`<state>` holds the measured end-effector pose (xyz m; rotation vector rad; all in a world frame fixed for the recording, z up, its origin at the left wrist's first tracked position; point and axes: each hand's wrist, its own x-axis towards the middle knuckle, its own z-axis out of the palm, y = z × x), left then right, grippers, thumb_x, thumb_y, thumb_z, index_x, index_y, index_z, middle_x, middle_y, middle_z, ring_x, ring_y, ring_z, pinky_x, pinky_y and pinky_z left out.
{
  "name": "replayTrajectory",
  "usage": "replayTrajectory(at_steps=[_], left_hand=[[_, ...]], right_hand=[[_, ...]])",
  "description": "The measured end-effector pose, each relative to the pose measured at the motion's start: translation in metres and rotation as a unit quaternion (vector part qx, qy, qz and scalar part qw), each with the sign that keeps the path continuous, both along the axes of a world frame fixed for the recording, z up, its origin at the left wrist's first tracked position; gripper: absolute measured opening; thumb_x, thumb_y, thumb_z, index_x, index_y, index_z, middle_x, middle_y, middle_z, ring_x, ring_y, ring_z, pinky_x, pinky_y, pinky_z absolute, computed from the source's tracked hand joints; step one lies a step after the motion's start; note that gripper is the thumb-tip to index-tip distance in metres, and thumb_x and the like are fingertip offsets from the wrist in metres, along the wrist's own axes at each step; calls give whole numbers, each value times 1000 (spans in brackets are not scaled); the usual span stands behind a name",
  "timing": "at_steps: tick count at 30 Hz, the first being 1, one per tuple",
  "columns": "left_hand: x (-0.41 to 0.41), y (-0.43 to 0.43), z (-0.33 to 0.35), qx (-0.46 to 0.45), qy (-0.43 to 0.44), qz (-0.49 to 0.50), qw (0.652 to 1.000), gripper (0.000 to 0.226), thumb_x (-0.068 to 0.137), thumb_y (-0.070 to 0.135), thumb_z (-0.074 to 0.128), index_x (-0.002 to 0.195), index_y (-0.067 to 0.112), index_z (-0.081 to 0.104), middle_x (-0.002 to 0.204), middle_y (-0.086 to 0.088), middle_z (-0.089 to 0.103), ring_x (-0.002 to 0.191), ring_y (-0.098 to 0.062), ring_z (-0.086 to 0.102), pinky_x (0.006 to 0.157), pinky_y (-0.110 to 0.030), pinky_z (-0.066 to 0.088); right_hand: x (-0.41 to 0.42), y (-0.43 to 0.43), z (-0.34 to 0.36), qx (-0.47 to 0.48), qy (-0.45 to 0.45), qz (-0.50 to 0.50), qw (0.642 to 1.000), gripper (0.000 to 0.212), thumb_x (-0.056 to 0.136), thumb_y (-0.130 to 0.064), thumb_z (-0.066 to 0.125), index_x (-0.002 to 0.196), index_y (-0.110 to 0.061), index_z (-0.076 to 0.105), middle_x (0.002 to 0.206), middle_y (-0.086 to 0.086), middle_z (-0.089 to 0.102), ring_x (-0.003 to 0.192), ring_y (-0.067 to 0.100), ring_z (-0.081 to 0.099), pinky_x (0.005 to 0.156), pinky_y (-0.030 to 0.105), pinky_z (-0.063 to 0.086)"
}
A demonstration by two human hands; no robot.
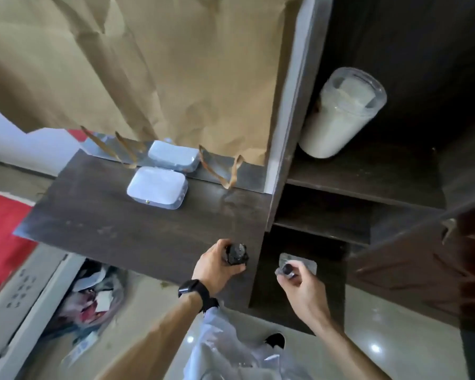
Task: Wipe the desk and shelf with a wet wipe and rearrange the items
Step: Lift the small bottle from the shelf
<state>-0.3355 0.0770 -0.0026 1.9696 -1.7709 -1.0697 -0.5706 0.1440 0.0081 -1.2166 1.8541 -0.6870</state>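
Black bottle [237,253]: upright at the near right corner of the desk [121,223], long axis vertical, top toward the head camera; I cannot tell whether it is resting or lifted.
Left hand [217,267]: the nearer one; fingers curled round the bottle from its left, gripping it.
Right hand [299,286]: just right of the bottle, past the desk edge, below the shelf [368,174]; fingers pinch a small dark cap [288,269].
Foil pack [302,263]: behind those fingers; I cannot tell whether it is held.
Boxes [157,187]: white, well back on the desk.
Likely hinge: the cap lies right of the bottle's top.
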Motion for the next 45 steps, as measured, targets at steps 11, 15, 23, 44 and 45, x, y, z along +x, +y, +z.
replayTrajectory(at_steps=[11,15,23,44,45], left_hand=[[87,-47,-25,44,-4,8,999,54,63,49,80,105,42,47,93,19,60,83,-9,55,70,-25,41],[95,-68,-34,59,0,-36,998,56,65,48,80,109,40,47,100,19,61,90,-11,59,73,-28,45],[112,-80,-49,50,-30,-126,990,60,73,43,78,122,40,45,123,14,61,111,-17,58,84,-30,47],[114,-56,-45,-110,-211,-340,910,80,89,55,53,157,41,14,166,-10,-3,151,-27,22,117,-54,26],[109,-64,-47,-97,-214,-343,909,79,91,57,47,156,44,4,165,-7,-14,153,-26,14,119,-53,20]], right_hand=[[107,-86,-24,46,109,38,992,21,85,-23,71,95,-26,53,82,-10,63,82,20,64,69,30,43],[128,-109,-32,78,119,-7,990,25,85,-26,72,93,-21,49,90,-2,66,87,25,65,71,33,44],[144,-110,-45,96,160,-27,982,41,80,-33,80,94,-20,44,94,1,57,86,24,60,68,29,35],[151,-65,-57,92,335,193,918,87,95,-57,41,157,-29,-13,167,4,-12,152,26,16,119,40,26],[151,-72,-57,94,334,191,918,88,95,-57,42,156,-30,-15,166,4,-14,151,25,16,119,40,27]])
